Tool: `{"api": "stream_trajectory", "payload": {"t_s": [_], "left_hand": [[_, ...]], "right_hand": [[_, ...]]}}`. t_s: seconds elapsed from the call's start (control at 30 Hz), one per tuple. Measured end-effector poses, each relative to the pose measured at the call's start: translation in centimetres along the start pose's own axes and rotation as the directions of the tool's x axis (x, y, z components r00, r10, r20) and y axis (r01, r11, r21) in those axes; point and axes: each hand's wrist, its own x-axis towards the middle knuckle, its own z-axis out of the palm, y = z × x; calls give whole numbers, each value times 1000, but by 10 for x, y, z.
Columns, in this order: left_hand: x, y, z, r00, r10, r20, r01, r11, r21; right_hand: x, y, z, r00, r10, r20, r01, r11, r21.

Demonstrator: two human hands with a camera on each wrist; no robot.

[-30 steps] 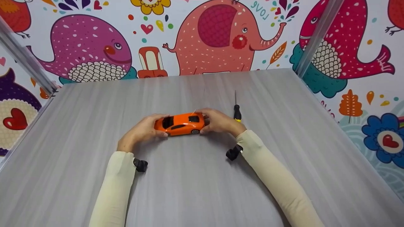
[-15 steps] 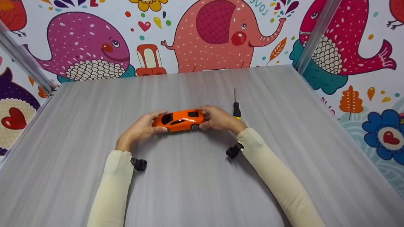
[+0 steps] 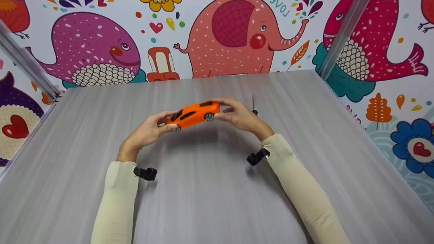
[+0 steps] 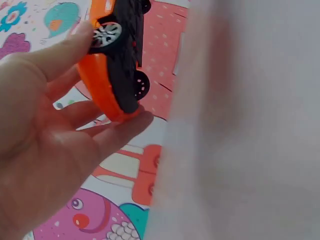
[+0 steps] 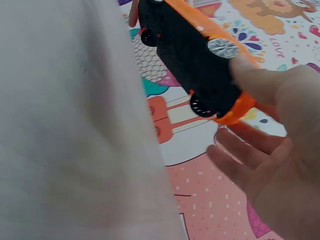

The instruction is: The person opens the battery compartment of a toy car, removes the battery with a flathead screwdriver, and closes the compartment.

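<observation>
An orange toy car [image 3: 194,115] hangs above the table, held between both hands, with its shadow on the tabletop below. Its right end is higher than its left. My left hand [image 3: 146,129] grips the left end, thumb at a wheel and fingers behind. My right hand [image 3: 241,115] pinches the higher end, thumb near the other wheel and fingers over the top. The black underside of the toy car [image 5: 187,60] shows in the right wrist view. In the left wrist view, the left hand's fingertips reach round the end of the car [image 4: 100,82].
A screwdriver [image 3: 253,103] lies on the grey table [image 3: 203,189] behind the right hand, its handle mostly hidden. A wall with cartoon animals [image 3: 230,40] stands at the table's back edge. Metal posts [image 3: 342,40] rise at the back corners.
Both hands have lifted the toy car off the table and moved it up and away. It has tilted, its right end rising. The right hand now covers more of the screwdriver.
</observation>
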Motion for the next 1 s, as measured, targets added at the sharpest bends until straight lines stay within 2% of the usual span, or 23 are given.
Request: {"api": "stream_trajectory", "payload": {"t_s": [0.1,0.2,0.37,0.47,0.73,0.87,1.0], "left_hand": [[-3,9,-2,999,40,-15,-41,998,-58],[-3,15,-1,998,61,-34,-65,989,-134],[-1,22,6,996,73,-43,-81,969,-235],[-1,27,8,996,78,-52,-89,958,-273],[-6,41,11,987,121,-103,-151,915,-374],[-7,43,12,985,123,-124,-161,918,-363],[-7,43,12,984,106,-141,-149,928,-343]], "right_hand": [[1,-6,-2,992,-100,-81,103,994,39],[2,-9,-3,981,-125,-146,139,986,93],[-1,-13,-7,976,-67,-206,99,984,147],[-3,-16,-9,968,-62,-244,100,984,149],[-5,-26,-12,917,-101,-385,167,976,142],[-6,-28,-15,907,-58,-416,132,980,152],[-7,-31,-18,913,-15,-407,93,981,173]]}}
